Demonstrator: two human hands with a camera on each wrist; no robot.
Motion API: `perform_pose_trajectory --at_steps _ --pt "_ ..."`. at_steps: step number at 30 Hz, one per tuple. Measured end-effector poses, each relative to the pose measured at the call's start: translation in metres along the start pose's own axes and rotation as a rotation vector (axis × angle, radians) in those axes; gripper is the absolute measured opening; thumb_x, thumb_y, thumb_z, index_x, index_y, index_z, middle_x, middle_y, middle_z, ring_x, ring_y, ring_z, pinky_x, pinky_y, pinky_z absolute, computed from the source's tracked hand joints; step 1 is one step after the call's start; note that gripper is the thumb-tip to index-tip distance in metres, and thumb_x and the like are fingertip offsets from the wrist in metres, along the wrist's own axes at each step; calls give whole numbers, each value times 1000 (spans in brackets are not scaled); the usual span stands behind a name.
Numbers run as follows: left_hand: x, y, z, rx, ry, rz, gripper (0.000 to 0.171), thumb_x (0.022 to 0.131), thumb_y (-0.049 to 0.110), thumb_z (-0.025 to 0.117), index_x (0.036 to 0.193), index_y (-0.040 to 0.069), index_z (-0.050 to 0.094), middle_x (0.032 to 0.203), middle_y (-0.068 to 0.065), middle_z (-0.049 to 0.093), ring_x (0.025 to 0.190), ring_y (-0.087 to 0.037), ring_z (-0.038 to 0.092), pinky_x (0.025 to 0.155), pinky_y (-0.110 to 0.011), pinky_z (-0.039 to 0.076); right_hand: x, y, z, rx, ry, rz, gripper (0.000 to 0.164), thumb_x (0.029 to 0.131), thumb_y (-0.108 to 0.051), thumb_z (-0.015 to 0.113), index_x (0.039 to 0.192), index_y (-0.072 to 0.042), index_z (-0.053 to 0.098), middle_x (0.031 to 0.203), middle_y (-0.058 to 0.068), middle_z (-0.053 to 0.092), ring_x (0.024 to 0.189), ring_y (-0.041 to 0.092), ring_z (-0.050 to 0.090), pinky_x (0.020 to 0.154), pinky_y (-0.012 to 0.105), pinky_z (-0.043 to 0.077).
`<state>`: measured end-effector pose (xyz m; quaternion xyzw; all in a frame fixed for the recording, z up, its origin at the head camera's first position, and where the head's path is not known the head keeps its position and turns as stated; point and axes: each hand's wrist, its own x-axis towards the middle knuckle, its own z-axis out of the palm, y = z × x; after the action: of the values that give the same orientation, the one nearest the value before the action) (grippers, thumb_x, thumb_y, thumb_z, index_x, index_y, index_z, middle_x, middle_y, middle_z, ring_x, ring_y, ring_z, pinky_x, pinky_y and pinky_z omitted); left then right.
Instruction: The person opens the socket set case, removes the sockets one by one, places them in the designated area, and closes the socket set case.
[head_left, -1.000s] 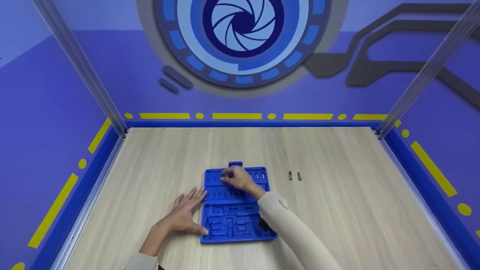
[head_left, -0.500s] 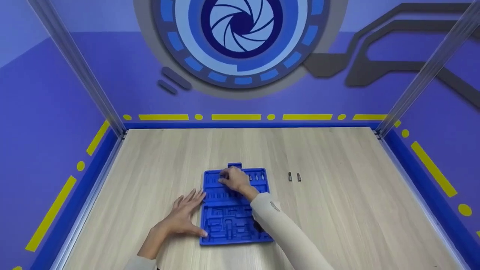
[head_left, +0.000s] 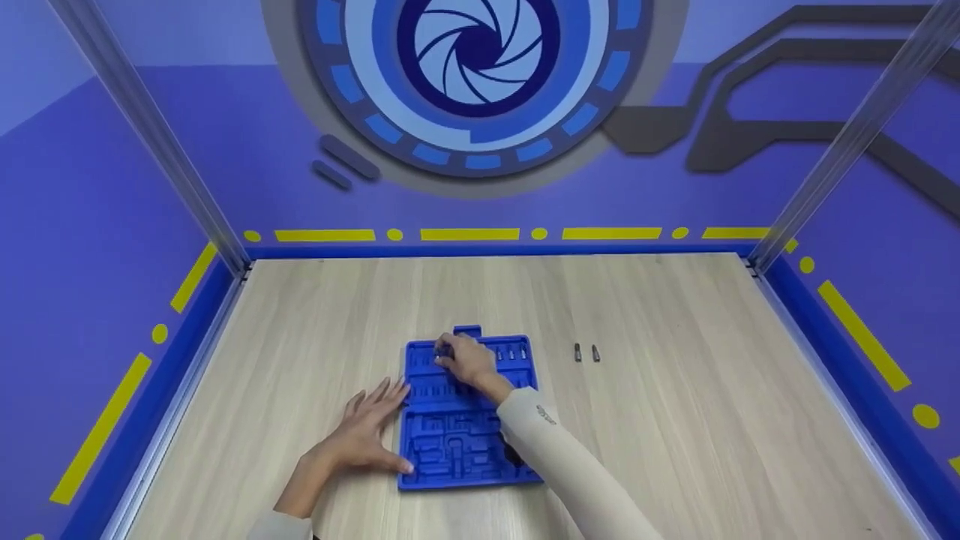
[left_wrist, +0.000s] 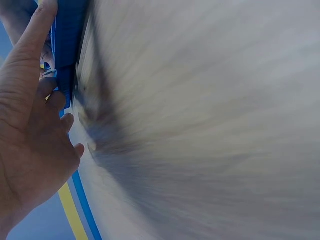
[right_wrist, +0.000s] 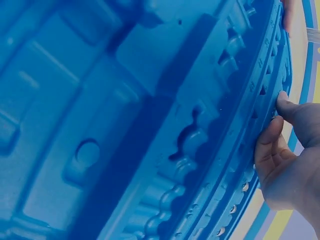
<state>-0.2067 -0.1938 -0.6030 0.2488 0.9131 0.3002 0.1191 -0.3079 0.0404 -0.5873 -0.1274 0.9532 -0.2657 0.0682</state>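
Observation:
A blue plastic bit case (head_left: 480,406) lies unfolded on the table, its moulded slots facing up. My left hand (head_left: 364,437) rests along its left side with the fingers spread and straight; the thumb touches the lower left corner. Over the upper half, my right hand (head_left: 469,360) pinches a small bit at the top row of slots. Most of that bit is hidden by the fingers, and in the right wrist view the thumb and fingers (right_wrist: 270,134) meet at the row. To the right of this hand, several metal bits (head_left: 511,352) sit in the same row.
Two loose bits, one (head_left: 577,352) beside the other (head_left: 596,353), lie on the wooden table (head_left: 675,420) right of the case. A latch tab (head_left: 467,330) sticks out at the case's far edge. Blue-purple printed walls (head_left: 360,202) enclose the table.
My right hand stays at the top row, with only a slight shift of fingers and forearm to the left. The left hand keeps its place. The whole view has drifted slightly.

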Motion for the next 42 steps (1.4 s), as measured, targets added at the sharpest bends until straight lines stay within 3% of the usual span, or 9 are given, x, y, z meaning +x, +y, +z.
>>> perform_pose_trajectory --at_steps 6,16,20,23,25,33,42 --pt "1 1 0 -12 -5 4 134 61 60 92 162 5 24 168 -22 21 156 -50 11 119 -76 4 -6 4 1 25 53 -88 16 99 -31 66 109 -19 68 105 7 70 95 27 68 81 50 59" --pt "1 0 -5 -4 -4 -1 134 61 61 92 163 7 23 169 -19 19 157 -48 9 121 -74 3 -5 6 -3 197 104 -155 19 103 -28 59 110 -13 68 106 7 71 99 24 67 88 46 56" --pt "0 0 -5 -6 -8 -8 135 61 61 92 163 7 22 170 -19 19 158 -48 9 120 -74 3 -5 8 -8 375 56 -161 18 104 -20 60 110 -5 66 104 14 74 88 28 73 71 35 61" --pt "0 -1 -6 -3 -5 -10 135 60 61 92 162 7 23 169 -19 20 158 -48 9 120 -75 3 -5 11 -13 512 -10 -121 16 104 -13 58 112 0 65 102 20 73 76 30 74 55 26 57" --pt "0 -1 -6 -4 -3 -7 135 60 61 92 162 6 23 169 -20 20 157 -48 9 120 -74 3 -6 13 -16 559 -34 -102 17 105 -10 56 114 2 65 103 23 73 74 28 73 52 22 55" --pt "0 -1 -8 10 -7 -5 135 61 61 92 162 6 23 169 -21 20 157 -48 10 121 -74 4 -13 25 -29 588 -50 -49 26 107 -13 52 125 0 65 101 17 69 71 16 64 55 23 52" --pt "1 1 -3 25 -10 19 134 61 61 92 162 5 24 168 -22 22 156 -50 12 120 -75 5 -22 48 -45 610 -34 -35 32 108 -10 47 133 4 61 92 25 65 66 15 55 54 21 43"
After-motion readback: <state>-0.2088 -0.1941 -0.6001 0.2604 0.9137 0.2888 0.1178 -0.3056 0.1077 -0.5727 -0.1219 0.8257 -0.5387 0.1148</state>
